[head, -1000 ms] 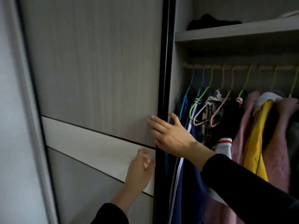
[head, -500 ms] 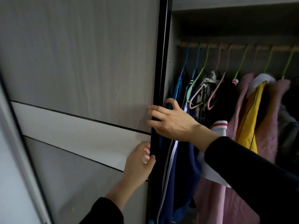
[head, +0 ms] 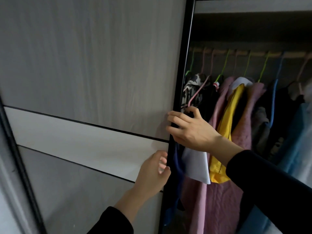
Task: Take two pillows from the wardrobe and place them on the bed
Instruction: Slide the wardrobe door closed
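The grey wood-grain sliding wardrobe door [head: 92,65] with a white band fills the left half of the view. My right hand [head: 190,130] grips its black vertical edge [head: 184,65] at mid height, fingers wrapped around it. My left hand [head: 152,173] holds the same edge lower down, fingertips curled over it. To the right of the edge the wardrobe is uncovered. No pillow is in view, and no bed.
Inside hang several garments on coloured hangers from a rail [head: 253,54]: a patterned one, a pink quilted coat [head: 219,191], a yellow one [head: 226,119], dark and light blue ones. A shelf [head: 253,5] runs above. Another dark door frame [head: 16,157] stands at far left.
The door edge has moved right with both hands on it, and the blue clothes at the wardrobe's left end are now mostly behind it. The view has shifted right, showing more clothes.
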{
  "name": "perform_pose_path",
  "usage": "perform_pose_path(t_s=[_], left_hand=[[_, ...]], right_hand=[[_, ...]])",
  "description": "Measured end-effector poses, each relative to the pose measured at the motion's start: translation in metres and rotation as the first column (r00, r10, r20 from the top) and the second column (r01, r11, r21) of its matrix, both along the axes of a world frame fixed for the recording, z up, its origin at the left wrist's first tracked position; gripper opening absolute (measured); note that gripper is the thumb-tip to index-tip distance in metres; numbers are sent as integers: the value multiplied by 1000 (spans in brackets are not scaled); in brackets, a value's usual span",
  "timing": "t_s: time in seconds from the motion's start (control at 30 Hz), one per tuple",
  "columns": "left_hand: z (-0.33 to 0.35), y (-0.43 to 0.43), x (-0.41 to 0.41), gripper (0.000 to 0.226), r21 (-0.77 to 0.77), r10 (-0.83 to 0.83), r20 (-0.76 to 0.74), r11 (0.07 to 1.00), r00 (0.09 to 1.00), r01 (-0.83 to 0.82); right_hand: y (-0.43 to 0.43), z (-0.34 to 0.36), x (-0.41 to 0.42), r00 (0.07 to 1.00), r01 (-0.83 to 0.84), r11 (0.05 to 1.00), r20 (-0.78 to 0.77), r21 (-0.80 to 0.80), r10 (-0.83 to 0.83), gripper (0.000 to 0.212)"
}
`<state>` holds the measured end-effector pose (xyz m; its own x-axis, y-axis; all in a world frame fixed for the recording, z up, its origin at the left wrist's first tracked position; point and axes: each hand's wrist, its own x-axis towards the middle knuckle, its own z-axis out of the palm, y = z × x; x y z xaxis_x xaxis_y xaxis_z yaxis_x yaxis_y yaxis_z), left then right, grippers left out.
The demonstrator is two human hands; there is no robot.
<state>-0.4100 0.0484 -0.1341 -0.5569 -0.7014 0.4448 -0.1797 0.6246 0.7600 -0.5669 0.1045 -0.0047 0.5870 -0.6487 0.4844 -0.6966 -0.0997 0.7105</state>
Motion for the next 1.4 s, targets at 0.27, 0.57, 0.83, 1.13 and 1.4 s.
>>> perform_pose_path(t_s=[0.27, 0.57, 0.83, 1.13, 1.4], left_hand=[[3, 54, -53, 39, -503, 58, 85, 864, 995, -8], [31, 38, -95, 81, -871, 302, 93, 486, 949, -69], [30, 100, -173, 89, -905, 198, 136, 423, 971, 40], [37, 131, -207, 101, -930, 118, 91, 366, 989, 42], [33, 178, -260, 90, -977, 124, 36, 212, 992, 9]], right_hand=[[84, -3, -57, 994, 99, 994, 45, -46, -97, 14], [168, -29, -99, 897, 421, 864, 270, -277, -350, 13], [200, -44, -123, 646, 660, 737, 613, -148, -455, 65], [265, -58, -197, 493, 793, 603, 678, -92, -545, 66], [289, -60, -217, 351, 803, 583, 889, -123, -296, 68]])
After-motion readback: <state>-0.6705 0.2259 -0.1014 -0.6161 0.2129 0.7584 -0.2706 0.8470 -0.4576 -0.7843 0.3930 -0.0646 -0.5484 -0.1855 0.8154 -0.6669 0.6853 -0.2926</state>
